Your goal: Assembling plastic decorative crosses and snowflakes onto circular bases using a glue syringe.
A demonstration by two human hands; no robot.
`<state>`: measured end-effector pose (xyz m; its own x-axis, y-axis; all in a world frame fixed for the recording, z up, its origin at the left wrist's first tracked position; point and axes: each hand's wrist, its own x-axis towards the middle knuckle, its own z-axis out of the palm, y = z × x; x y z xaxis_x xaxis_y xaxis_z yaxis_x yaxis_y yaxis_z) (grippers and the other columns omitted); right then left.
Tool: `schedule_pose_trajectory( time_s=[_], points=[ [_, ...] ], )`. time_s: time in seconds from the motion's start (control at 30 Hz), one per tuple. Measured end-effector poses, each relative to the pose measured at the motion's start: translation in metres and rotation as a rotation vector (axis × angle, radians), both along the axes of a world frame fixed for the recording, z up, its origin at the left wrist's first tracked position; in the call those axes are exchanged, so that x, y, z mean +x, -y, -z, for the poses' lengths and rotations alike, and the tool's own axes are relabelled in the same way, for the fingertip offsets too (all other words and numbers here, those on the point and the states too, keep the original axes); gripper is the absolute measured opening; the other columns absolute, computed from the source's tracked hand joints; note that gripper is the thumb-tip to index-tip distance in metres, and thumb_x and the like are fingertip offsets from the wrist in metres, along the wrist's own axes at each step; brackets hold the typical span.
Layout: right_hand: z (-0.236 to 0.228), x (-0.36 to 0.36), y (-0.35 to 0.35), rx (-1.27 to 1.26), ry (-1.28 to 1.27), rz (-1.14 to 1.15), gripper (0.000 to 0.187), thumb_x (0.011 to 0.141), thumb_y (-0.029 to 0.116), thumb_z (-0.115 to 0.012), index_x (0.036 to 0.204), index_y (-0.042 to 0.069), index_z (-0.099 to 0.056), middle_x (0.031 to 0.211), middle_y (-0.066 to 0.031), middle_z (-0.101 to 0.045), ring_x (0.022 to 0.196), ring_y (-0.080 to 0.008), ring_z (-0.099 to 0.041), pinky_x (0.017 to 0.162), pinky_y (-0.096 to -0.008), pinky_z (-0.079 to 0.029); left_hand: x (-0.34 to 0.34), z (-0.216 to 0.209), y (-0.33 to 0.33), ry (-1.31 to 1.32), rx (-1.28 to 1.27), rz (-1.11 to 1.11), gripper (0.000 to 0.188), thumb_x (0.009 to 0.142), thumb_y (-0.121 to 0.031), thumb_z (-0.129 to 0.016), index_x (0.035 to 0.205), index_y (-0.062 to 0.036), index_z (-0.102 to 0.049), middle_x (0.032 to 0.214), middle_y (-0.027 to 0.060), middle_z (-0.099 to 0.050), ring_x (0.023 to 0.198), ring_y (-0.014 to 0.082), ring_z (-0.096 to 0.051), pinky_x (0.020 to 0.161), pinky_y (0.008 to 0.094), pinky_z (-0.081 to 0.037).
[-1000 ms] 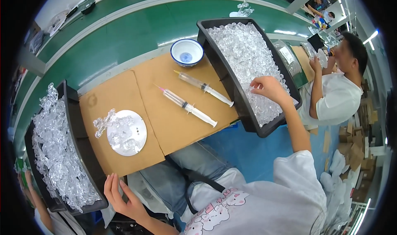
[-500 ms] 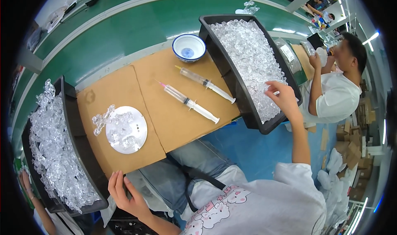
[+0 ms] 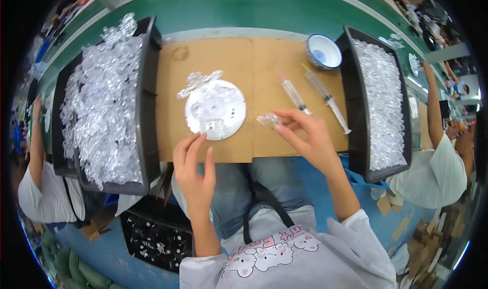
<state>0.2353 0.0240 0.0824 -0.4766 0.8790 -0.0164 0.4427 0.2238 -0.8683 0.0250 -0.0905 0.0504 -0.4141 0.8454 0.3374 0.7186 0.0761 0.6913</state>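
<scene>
My right hand [image 3: 310, 141] pinches a small clear plastic piece [image 3: 268, 119] above the cardboard, to the right of a round white disc [image 3: 237, 129]. My left hand [image 3: 194, 172] has its fingers apart, with the fingertips at the disc's near edge; whether they touch it I cannot tell. On the disc lie clear plastic parts [image 3: 216, 93], and a knobbly clear cluster [image 3: 195, 83] overhangs its far-left rim. Two syringes lie at the right: one with a pink tip [image 3: 294, 96], partly behind my right hand, and one with a yellow tip [image 3: 325, 96].
Black bins flank the cardboard [image 3: 203, 50]: the left bin [image 3: 147, 101] is heaped with clear plastic parts, the right bin [image 3: 354, 111] with small clear pieces. A blue-rimmed white bowl [image 3: 325, 52] stands far right. A dark crate [image 3: 155, 233] sits lower left. People work on both sides.
My right hand has left the right bin and come over the cardboard with a clear piece. My left hand has moved up to the disc. The head view has swung left.
</scene>
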Motion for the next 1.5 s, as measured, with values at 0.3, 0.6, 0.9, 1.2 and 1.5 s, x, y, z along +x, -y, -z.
schedule_pose_trajectory(
  time_s=[0.3,0.6,0.9,1.2,1.5],
  points=[
    [0.04,-0.061,-0.044,-0.094,0.027,-0.28,0.025,0.085,0.014,-0.065,0.106,0.0,-0.066,0.085,-0.0107,-0.068,0.077,-0.0159,-0.064,0.068,-0.0273,-0.05,0.009,0.037,-0.028,-0.147,0.014,0.033,0.046,0.072,-0.011,-0.077,0.116,-0.0094,-0.063,0.118,0.009,-0.056,0.114,0.0304,-0.048,0.096,0.0406,-0.04],
    [0.04,-0.072,-0.064,-0.057,0.085,-0.328,0.021,0.083,0.014,-0.067,0.096,-0.003,-0.068,0.08,-0.0115,-0.069,0.075,-0.0172,-0.066,0.069,-0.0279,-0.051,0.015,0.049,-0.053,-0.173,0.043,0.012,0.026,0.074,-0.01,-0.074,0.099,-0.0096,-0.069,0.1,0.0025,-0.06,0.1,0.0259,-0.049,0.088,0.0412,-0.037],
    [0.032,-0.004,-0.025,0.381,0.136,0.085,0.034,0.076,0.012,-0.074,0.109,0.005,-0.065,0.101,-0.0118,-0.065,0.091,-0.0231,-0.063,0.079,-0.0321,-0.05,0.012,0.054,-0.05,-0.223,0.031,-0.037,0.016,0.073,-0.009,-0.075,0.089,-0.0106,-0.07,0.09,-0.0011,-0.062,0.095,0.0245,-0.052,0.087,0.0394,-0.036],
    [0.051,0.065,-0.001,0.335,0.277,0.138,0.047,0.077,-0.004,-0.066,0.121,0.012,-0.062,0.116,-0.0147,-0.059,0.105,-0.0309,-0.058,0.087,-0.0356,-0.047,-0.002,0.037,-0.049,-0.131,-0.073,0.009,0.014,0.07,-0.003,-0.077,0.082,-0.0092,-0.072,0.087,0.0018,-0.061,0.091,0.0237,-0.051,0.078,0.0355,-0.041],
    [0.061,0.067,-0.01,0.203,0.03,0.143,0.045,0.077,-0.011,-0.052,0.114,0.01,-0.065,0.122,-0.0162,-0.059,0.088,-0.0217,-0.064,0.069,-0.0274,-0.049,-0.006,0.034,-0.046,-0.16,-0.083,-0.005,0.018,0.068,-0.001,-0.078,0.084,-0.0086,-0.073,0.09,0.0044,-0.059,0.088,0.0236,-0.049,0.072,0.0338,-0.042]
  ],
)
